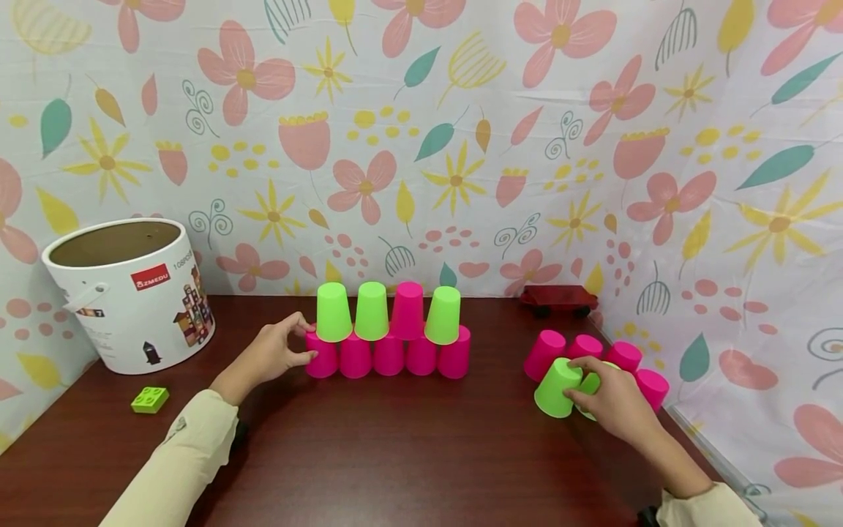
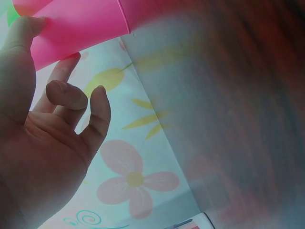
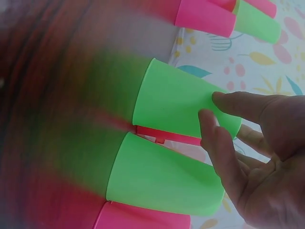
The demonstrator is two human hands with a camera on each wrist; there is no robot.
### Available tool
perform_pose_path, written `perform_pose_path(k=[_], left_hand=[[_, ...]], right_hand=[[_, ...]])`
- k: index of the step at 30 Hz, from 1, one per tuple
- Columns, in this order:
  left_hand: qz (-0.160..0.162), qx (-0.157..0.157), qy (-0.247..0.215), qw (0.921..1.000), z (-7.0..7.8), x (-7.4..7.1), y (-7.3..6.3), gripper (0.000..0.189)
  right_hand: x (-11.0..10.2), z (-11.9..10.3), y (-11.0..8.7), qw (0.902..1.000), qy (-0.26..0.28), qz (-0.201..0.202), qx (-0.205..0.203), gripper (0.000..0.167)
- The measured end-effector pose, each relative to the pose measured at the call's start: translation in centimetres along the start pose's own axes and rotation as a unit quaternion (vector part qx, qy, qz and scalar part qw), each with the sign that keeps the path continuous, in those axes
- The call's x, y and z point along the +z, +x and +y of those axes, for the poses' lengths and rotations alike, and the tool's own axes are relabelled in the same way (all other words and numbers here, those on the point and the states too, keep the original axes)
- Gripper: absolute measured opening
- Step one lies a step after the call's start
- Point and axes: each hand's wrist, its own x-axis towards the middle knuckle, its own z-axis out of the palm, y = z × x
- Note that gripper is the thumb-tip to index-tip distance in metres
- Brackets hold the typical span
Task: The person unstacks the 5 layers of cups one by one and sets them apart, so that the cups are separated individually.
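Note:
At the left end of a row of upside-down pink cups, my left hand (image 1: 276, 355) holds the end pink cup (image 1: 322, 357) between thumb and finger. A second row rests on top, with green cups (image 1: 334, 313) and one pink cup (image 1: 407, 311). Over at the right, my right hand (image 1: 615, 399) has thumb and fingers around the upper end of a green cup (image 1: 557, 388), which stands upside down. Beside that cup is another green cup (image 3: 164, 176), partly behind the hand in the head view. Several pink cups (image 1: 547, 353) stand behind them.
A white bucket (image 1: 141, 315) stands at the left back, with a green toy brick (image 1: 150, 400) in front of it. A red toy vehicle (image 1: 560, 298) sits at the back right. Floral cloth (image 1: 421, 183) hangs behind and along the right side of the brown table (image 1: 408, 454).

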Motion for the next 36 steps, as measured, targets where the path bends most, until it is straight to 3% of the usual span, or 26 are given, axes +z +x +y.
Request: perform_pose_path(k=[17,27,36], left_hand=[[0.003,0.005,-0.004,1.0,0.0,0.1,0.0,0.037],[0.008,0.006,0.001,0.9999,0.1,0.0,0.1,0.038],[0.003,0.003,0.007,1.0,0.0,0.1,-0.1,0.038]], right_hand=[[-0.6,-0.1,0.0,0.9998,0.012,-0.009,0.014,0.047],[-2.5,-2.2,-0.4,0.9987,-0.004,0.051,0.001,0.043],[-1.6,-4.9,0.0,0.9889,0.033,0.139,-0.038,0.032]])
